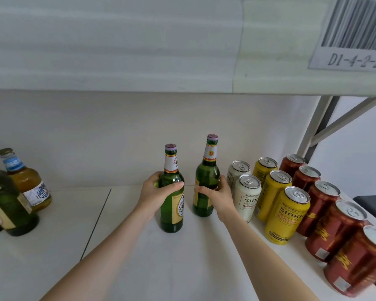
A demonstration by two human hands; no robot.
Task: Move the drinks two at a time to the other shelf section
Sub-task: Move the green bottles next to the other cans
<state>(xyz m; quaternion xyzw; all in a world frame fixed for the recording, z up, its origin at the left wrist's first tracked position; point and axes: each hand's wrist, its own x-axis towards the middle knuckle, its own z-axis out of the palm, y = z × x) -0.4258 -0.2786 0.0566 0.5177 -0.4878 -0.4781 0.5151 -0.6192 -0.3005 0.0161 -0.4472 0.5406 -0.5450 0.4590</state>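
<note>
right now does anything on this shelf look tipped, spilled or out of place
Nothing stands out. The left hand grips the left green bottle and the right hand the right green bottle, both upright and capped. The cans stand in neat rows; the bottles at left are upright. No spill shows.

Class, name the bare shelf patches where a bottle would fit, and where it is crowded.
Bare: the shelf between the far-left bottles and the left-hand bottle; also behind it and the right-hand bottle. Crowded: the can rows at the right.
</note>
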